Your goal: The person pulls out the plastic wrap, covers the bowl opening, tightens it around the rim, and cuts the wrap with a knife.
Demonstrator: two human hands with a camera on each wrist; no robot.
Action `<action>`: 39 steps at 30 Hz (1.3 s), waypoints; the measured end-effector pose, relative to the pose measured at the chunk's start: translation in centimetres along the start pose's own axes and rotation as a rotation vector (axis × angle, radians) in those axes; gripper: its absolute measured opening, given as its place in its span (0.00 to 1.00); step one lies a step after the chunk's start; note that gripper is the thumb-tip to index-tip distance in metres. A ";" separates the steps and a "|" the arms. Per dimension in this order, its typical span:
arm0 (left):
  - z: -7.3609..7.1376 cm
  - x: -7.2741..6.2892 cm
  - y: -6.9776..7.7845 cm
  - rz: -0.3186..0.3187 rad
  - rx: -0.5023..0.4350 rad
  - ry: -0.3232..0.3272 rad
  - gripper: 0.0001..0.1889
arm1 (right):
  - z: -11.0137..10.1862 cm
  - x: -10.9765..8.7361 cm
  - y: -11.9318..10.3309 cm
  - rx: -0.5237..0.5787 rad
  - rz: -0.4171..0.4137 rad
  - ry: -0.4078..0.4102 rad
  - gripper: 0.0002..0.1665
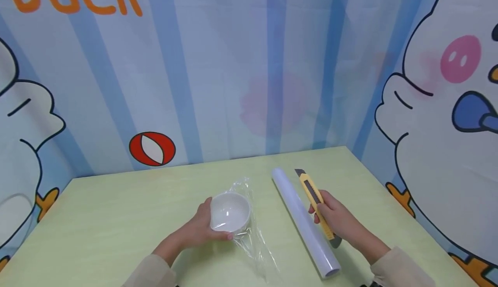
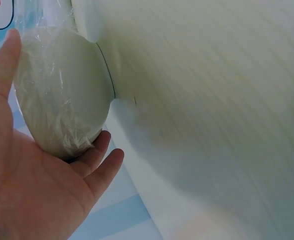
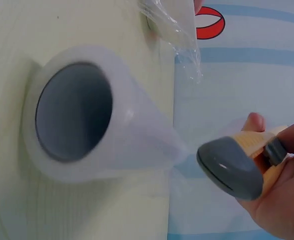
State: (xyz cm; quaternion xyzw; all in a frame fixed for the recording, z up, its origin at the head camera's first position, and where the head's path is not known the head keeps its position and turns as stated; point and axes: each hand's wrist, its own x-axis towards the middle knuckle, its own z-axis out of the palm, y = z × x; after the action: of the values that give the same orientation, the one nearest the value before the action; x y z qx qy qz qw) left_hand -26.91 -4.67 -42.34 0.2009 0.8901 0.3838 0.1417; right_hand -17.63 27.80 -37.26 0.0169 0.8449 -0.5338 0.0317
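Observation:
My left hand [image 1: 199,230] holds a small white bowl [image 1: 230,211] by its side, thumb and fingers spread round it. Clear plastic film [image 1: 254,241] covers the bowl and trails off its right side, crinkled against the wall in the left wrist view. In my right hand [image 1: 339,217] is a yellow utility knife [image 1: 314,197] with a grey end cap [image 3: 229,167], its dark tip pointing up and away from me. The knife is over the right side of a roll of plastic film [image 1: 303,222] that lies lengthwise on the table.
The pale green table [image 1: 128,222] ends at a blue striped backdrop [image 1: 229,62] at the back. Cartoon ducks are printed on the side cloths, left and right. The roll lies between the bowl and my right forearm, its hollow end [image 3: 74,112] toward me.

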 end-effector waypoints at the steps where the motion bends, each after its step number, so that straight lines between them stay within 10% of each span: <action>1: 0.0 -0.1 0.0 0.006 -0.001 0.001 0.60 | 0.0 -0.1 -0.1 0.008 0.003 -0.011 0.19; 39: 0.0 0.0 -0.3 0.034 -0.003 -0.002 0.59 | -0.2 -0.8 -1.6 0.117 0.109 -0.201 0.38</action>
State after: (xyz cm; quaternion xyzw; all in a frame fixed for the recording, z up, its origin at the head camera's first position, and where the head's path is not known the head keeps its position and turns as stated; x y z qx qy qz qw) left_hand -27.00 -4.87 -42.54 0.2162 0.8858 0.3872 0.1364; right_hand -16.95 27.35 -35.70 0.0113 0.8028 -0.5785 0.1440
